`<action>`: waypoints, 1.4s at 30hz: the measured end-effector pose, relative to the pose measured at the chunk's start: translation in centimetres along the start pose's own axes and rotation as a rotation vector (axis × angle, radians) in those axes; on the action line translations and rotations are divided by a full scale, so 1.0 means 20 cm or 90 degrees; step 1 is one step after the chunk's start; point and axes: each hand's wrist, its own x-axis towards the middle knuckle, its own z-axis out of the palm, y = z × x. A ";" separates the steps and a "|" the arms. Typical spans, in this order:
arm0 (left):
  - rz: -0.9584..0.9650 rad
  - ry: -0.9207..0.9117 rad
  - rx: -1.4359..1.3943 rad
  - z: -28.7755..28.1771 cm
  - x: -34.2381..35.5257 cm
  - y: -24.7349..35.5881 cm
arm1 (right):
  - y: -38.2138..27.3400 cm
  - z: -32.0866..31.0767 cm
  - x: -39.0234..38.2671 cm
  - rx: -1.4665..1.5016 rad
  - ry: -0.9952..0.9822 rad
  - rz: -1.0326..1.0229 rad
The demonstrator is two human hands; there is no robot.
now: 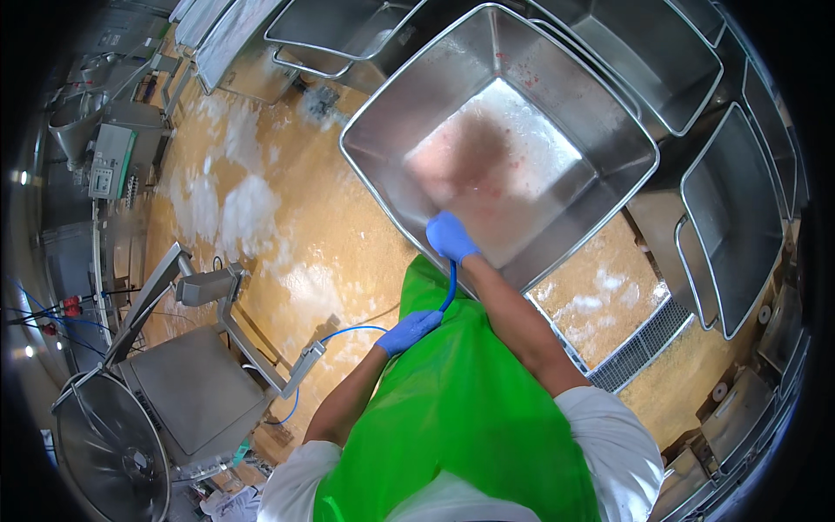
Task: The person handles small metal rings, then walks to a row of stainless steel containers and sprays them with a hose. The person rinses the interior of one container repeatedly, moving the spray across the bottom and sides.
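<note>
The right hand (450, 236), in a blue glove, is closed around the end of a blue hose (449, 291) at the near rim of a big steel tub (409, 113) — its floor is wet and foamy with pinkish residue. The left hand (409, 331), also gloved, grips the hose lower down, in front of a green apron (470, 418). Foam patches lie across the wet floor (261, 217) — a drain grate (639, 348) sits to the right.

right hand (450, 236) | blue hose (450, 288) | steel tub (417, 122) rim | left hand (408, 331) on hose
</note>
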 end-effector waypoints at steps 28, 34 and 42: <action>0.163 0.029 0.098 0.01 0.08 0.09 | -0.20 -0.39 0.03 0.352 0.167 0.124; 0.245 0.059 0.159 0.01 0.11 0.05 | -0.15 -0.28 0.10 0.362 0.241 0.151; 0.220 0.024 0.149 0.05 0.12 -0.01 | -0.10 -0.35 -0.03 0.189 -0.081 0.124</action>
